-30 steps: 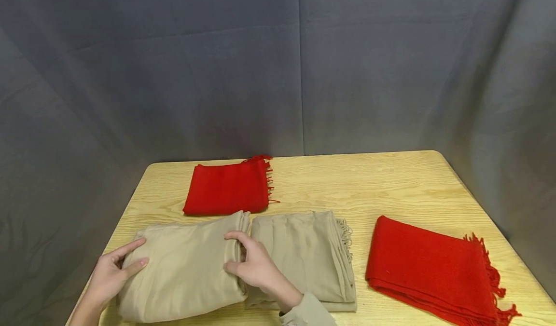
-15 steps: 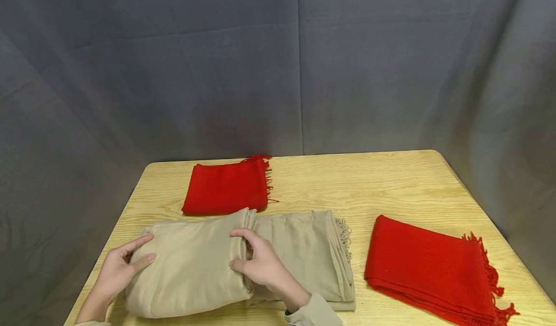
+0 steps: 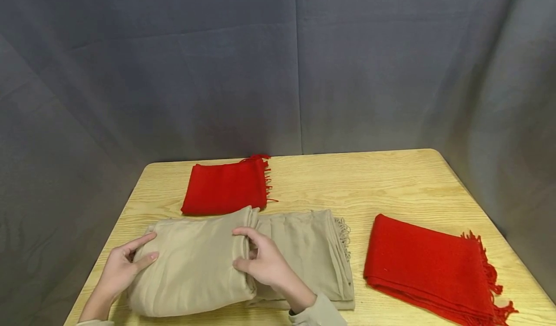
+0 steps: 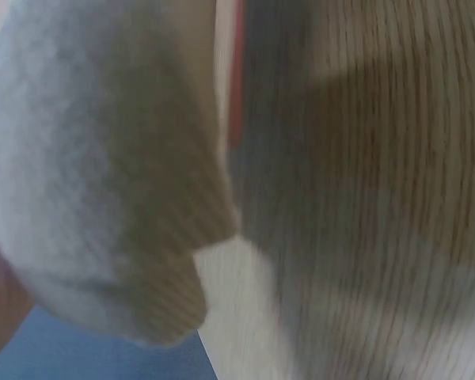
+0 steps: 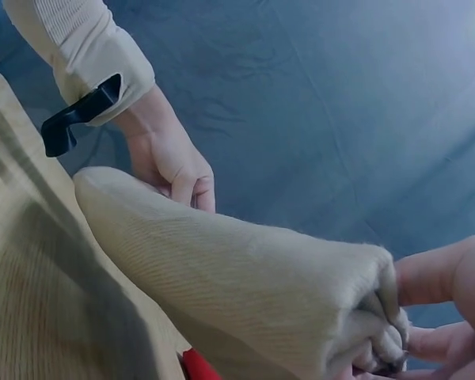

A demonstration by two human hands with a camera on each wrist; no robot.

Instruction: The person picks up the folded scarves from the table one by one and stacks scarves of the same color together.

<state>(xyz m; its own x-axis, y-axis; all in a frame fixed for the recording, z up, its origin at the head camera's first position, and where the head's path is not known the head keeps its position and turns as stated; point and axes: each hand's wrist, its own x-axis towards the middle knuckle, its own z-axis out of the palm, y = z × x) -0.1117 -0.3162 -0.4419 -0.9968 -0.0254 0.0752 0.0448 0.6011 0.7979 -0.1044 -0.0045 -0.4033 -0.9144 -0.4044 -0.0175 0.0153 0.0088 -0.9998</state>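
A thick folded beige scarf (image 3: 195, 263) is held between both hands at the front left of the table. My left hand (image 3: 119, 270) grips its left end, thumb on top. At the right end, my right hand (image 3: 269, 263) pinches the stacked folds between thumb and fingers. The right wrist view shows the scarf (image 5: 237, 261) lifted over the wood, its layers rolled together at the near end. In the left wrist view the scarf's blurred underside (image 4: 103, 166) hangs above the table. A second folded beige scarf (image 3: 304, 258), fringed on its right, lies partly behind the right hand.
A folded red scarf (image 3: 226, 188) with fringe lies at the back left. Another red one (image 3: 430, 268) lies at an angle on the right, its fringe near the table's right edge. Grey curtains (image 3: 278, 65) surround the wooden table (image 3: 369, 181).
Both hands have shifted slightly right and a little away from the front edge, carrying the held beige scarf, which now overlaps more of the other beige scarf. The red scarves stay in place.
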